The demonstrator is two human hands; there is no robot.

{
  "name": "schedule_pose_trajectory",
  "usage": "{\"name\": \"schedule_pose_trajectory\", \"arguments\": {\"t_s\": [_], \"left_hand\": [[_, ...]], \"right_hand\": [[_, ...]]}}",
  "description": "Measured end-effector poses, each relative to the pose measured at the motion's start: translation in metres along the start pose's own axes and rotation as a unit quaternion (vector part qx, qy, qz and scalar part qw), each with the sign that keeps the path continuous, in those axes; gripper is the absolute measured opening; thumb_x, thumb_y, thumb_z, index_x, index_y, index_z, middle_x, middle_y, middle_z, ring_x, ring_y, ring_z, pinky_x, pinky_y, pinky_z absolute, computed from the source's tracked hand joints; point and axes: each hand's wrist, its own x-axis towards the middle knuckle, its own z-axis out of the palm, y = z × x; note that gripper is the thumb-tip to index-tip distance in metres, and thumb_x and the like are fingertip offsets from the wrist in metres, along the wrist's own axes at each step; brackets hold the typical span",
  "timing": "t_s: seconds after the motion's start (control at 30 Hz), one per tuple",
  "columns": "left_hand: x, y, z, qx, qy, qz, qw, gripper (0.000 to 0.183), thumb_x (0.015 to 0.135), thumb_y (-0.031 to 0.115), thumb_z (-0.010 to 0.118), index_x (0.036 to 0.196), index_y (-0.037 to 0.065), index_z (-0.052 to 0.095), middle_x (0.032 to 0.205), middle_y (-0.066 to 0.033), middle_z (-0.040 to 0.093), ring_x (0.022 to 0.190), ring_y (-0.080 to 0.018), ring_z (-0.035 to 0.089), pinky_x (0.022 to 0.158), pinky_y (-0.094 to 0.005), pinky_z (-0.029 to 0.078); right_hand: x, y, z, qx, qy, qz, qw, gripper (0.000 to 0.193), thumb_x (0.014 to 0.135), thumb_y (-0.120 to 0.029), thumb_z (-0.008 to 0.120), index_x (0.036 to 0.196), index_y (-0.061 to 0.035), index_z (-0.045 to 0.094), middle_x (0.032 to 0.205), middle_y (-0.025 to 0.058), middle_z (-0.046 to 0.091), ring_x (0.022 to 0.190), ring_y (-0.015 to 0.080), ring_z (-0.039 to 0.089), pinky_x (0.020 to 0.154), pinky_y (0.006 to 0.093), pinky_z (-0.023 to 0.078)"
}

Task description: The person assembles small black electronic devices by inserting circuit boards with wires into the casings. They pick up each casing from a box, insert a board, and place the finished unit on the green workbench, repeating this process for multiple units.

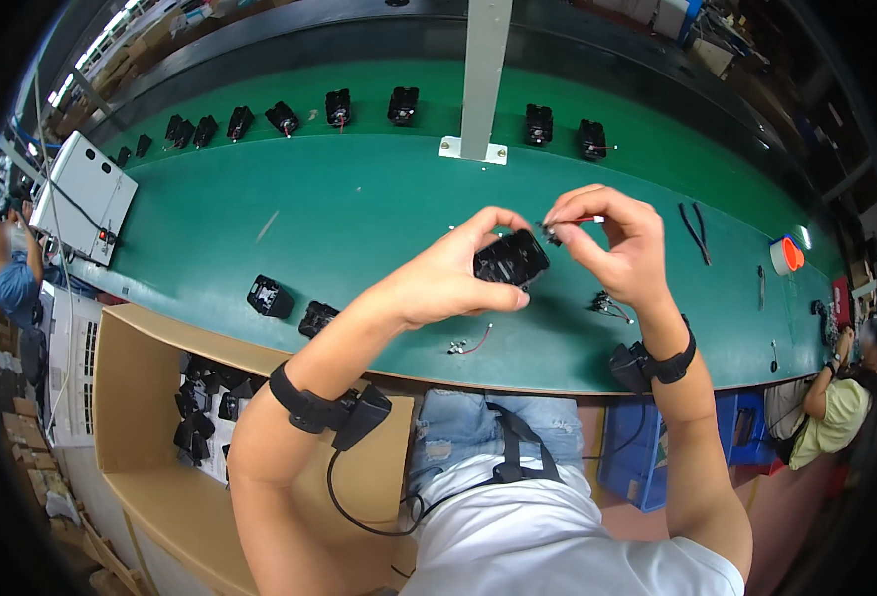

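My left hand (450, 260) is closed round a black plastic housing (511, 260), held above the green worktop with its hollow side up. Just right of it, my right hand (617, 238) pinches a small metallic part (552, 234) with a red wire and a white plug. The part is close to the housing's upper right corner; whether they touch I cannot tell. Beneath my hands lie a loose wired part (458, 347) near the front edge and a cluster of wired parts (607, 304) below my right wrist. Two more black housings, one upright (270, 296) and one partly behind my left forearm (317, 318), sit to the left.
Several black units (337, 109) stand along the far green strip. A white post (483, 84) rises there. Pliers (698, 235) and an orange-and-white roll (786, 255) lie right. An open carton (136, 397) of black parts stands lower left, blue bins (617, 452) lower right. People work at both sides.
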Motion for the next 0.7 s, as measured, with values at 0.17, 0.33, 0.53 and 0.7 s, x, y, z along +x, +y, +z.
{"name": "schedule_pose_trajectory", "arguments": {"t_s": [0.17,0.33,0.53,0.7], "left_hand": [[0.001,0.003,-0.004,0.008,0.037,0.037,0.999,0.073,0.076,0.003,0.081,0.14,0.007,0.044,0.107,-0.0011,0.06,0.098,-0.01,0.059,0.085,-0.0261,0.052],[0.001,-0.004,0.002,-0.049,0.009,0.087,0.995,0.082,0.074,-0.004,0.076,0.146,0.006,0.037,0.124,-0.0053,0.051,0.107,-0.0115,0.057,0.091,-0.0285,0.051],[0.003,-0.01,0.005,-0.054,-0.008,0.099,0.994,0.085,0.075,-0.009,0.073,0.149,0.005,0.033,0.134,-0.0091,0.043,0.12,-0.0158,0.051,0.094,-0.0298,0.051],[0.005,-0.01,0.002,-0.063,-0.018,0.079,0.995,0.084,0.076,-0.014,0.074,0.148,0.005,0.033,0.135,-0.0106,0.043,0.12,-0.0174,0.053,0.096,-0.0307,0.053]], "right_hand": [[0.007,-0.017,0.014,-0.089,-0.02,-0.12,0.989,0.02,0.074,0.01,0.071,0.091,-0.0007,0.071,0.093,0.0088,0.073,0.083,0.0211,0.07,0.075,0.0321,0.057],[0.002,-0.01,0.025,-0.096,-0.046,-0.15,0.983,0.024,0.067,0.008,0.075,0.087,-0.0029,0.069,0.09,0.0082,0.072,0.079,0.0245,0.069,0.073,0.0334,0.057],[-0.005,-0.013,0.022,-0.092,-0.05,-0.162,0.981,0.025,0.064,0.008,0.076,0.084,-0.0043,0.069,0.088,0.0081,0.071,0.079,0.0247,0.069,0.073,0.0342,0.057],[-0.007,-0.009,0.018,-0.078,-0.052,-0.175,0.98,0.028,0.061,0.01,0.076,0.084,-0.0041,0.069,0.088,0.008,0.07,0.08,0.0255,0.069,0.073,0.035,0.057]]}}
